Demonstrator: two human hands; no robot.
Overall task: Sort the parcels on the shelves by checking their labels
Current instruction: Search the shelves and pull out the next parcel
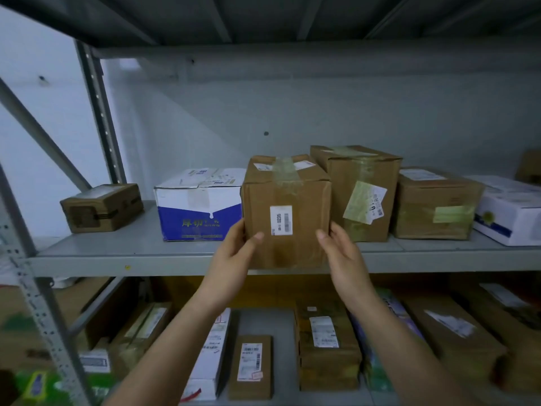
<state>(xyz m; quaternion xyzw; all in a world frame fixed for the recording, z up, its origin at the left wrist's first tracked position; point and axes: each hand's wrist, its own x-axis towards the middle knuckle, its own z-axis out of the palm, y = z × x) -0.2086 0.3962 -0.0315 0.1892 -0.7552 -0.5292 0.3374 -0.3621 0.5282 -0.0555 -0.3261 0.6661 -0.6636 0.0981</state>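
A brown cardboard box [287, 194] taped across its top stands at the front edge of the middle shelf [146, 256]. A small white barcode label [281, 220] faces me on its front. My left hand [234, 253] grips the box's lower left corner, thumb on the front face. My right hand [342, 253] holds the lower right edge, thumb on the front and fingers along the side.
On the same shelf stand a small brown box [102, 208], a white and blue carton [199, 206], a taller brown box [363, 183], another brown box [436, 203] and a white box [509, 212]. Several labelled parcels [325, 344] fill the lower shelf. A steel upright [99, 112] stands at the left.
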